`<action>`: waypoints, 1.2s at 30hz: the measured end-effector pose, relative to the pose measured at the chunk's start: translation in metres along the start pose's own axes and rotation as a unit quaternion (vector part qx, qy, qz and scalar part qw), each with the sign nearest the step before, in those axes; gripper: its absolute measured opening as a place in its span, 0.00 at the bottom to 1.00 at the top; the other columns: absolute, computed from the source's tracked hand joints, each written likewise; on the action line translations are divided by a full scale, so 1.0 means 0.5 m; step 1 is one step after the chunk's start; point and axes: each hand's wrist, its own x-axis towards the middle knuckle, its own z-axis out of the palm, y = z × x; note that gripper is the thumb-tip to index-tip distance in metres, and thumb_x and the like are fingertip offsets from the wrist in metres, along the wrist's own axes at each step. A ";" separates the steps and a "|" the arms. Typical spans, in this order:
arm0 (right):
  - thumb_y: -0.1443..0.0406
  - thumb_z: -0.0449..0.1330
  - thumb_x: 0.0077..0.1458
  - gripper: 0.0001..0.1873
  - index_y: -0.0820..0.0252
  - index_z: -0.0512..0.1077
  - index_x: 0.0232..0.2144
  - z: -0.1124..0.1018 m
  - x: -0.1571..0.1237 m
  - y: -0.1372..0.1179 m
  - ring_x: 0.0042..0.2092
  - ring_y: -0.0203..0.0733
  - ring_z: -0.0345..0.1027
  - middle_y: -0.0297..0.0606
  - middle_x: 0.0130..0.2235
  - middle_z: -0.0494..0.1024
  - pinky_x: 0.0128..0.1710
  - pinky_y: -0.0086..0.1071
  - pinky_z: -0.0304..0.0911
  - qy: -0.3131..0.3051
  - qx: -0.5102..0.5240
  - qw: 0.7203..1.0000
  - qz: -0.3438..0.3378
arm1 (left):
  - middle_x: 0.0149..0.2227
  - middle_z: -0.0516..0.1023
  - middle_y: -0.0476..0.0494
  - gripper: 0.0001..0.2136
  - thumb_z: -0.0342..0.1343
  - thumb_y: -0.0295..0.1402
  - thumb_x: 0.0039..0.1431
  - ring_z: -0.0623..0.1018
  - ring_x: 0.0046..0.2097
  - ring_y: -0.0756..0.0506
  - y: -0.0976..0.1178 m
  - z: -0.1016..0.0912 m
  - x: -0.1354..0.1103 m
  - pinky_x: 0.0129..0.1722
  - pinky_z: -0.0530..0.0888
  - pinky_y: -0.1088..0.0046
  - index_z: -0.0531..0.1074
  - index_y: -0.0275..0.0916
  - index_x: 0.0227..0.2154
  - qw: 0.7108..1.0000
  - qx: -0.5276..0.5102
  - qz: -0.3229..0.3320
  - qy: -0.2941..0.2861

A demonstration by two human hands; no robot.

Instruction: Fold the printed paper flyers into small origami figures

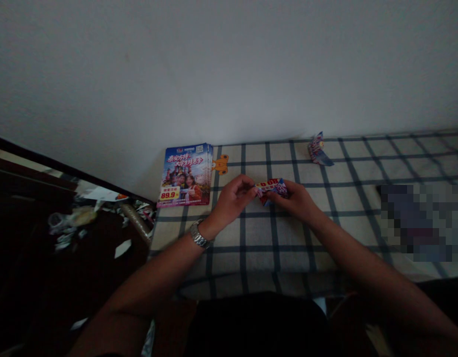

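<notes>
Both my hands meet over a checked cloth surface [273,238]. My left hand [232,198], with a metal watch on its wrist, pinches the left end of a folded colourful flyer [270,187]. My right hand [296,201] grips the flyer's right end from below. The paper is folded into a narrow strip with red and blue print. A stack of flat flyers [185,174] with blue covers lies to the left, against the wall.
A folded paper piece [318,148] stands at the back by the wall. An orange shape [220,164] peeks out beside the stack. A blurred dark patch [418,220] lies on the right. Left of the cloth, a dark cluttered floor area [76,218] holds scraps.
</notes>
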 end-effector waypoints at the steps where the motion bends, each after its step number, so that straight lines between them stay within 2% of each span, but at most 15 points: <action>1: 0.52 0.66 0.59 0.18 0.60 0.79 0.42 0.000 0.000 0.000 0.33 0.42 0.72 0.38 0.34 0.83 0.33 0.33 0.68 0.000 -0.005 1.000 0.001 | 0.35 0.74 0.49 0.15 0.61 0.47 0.65 0.76 0.37 0.50 0.000 0.000 0.000 0.39 0.76 0.74 0.68 0.40 0.37 1.000 0.003 0.002 -0.002; 8: 0.53 0.66 0.58 0.16 0.60 0.78 0.37 -0.001 -0.001 -0.011 0.29 0.39 0.68 0.36 0.30 0.80 0.27 0.30 0.63 -0.005 -0.031 0.999 0.001 | 0.36 0.76 0.47 0.15 0.60 0.46 0.65 0.77 0.37 0.49 0.001 0.002 -0.005 0.39 0.76 0.74 0.70 0.39 0.39 1.000 0.014 0.004 -0.020; 14: 0.53 0.65 0.60 0.16 0.60 0.79 0.40 0.000 -0.001 -0.004 0.32 0.42 0.72 0.37 0.33 0.82 0.32 0.32 0.66 -0.021 -0.049 0.999 -0.007 | 0.38 0.81 0.45 0.13 0.60 0.45 0.67 0.80 0.38 0.47 0.005 0.006 -0.007 0.38 0.76 0.73 0.75 0.39 0.42 0.996 0.076 0.002 -0.051; 25: 0.53 0.64 0.62 0.17 0.60 0.79 0.43 0.000 0.000 -0.007 0.39 0.46 0.77 0.39 0.39 0.85 0.41 0.36 0.70 -0.041 -0.018 0.999 -0.013 | 0.36 0.80 0.47 0.11 0.59 0.42 0.67 0.79 0.36 0.48 0.008 0.005 -0.006 0.36 0.74 0.73 0.75 0.39 0.40 0.993 0.110 0.012 -0.028; 29: 0.53 0.63 0.63 0.17 0.59 0.79 0.42 0.000 -0.001 -0.002 0.36 0.43 0.75 0.38 0.37 0.84 0.37 0.34 0.68 -0.044 -0.021 0.999 -0.018 | 0.37 0.81 0.47 0.10 0.60 0.41 0.67 0.79 0.37 0.47 0.012 0.006 -0.007 0.38 0.75 0.72 0.75 0.39 0.41 0.993 0.111 0.016 -0.033; 33: 0.52 0.62 0.62 0.15 0.59 0.77 0.36 -0.001 0.000 -0.004 0.31 0.40 0.69 0.34 0.31 0.80 0.31 0.31 0.62 -0.033 -0.056 0.998 -0.023 | 0.37 0.82 0.46 0.10 0.60 0.41 0.67 0.79 0.37 0.47 0.016 0.007 -0.007 0.39 0.75 0.71 0.76 0.39 0.40 0.991 0.127 0.011 -0.041; 36: 0.52 0.62 0.62 0.15 0.58 0.75 0.33 -0.003 0.001 -0.008 0.30 0.39 0.67 0.33 0.28 0.77 0.30 0.31 0.59 -0.036 -0.080 0.996 -0.030 | 0.38 0.82 0.45 0.10 0.60 0.41 0.67 0.79 0.38 0.47 0.014 0.006 -0.007 0.40 0.75 0.71 0.76 0.39 0.40 0.990 0.135 0.016 -0.042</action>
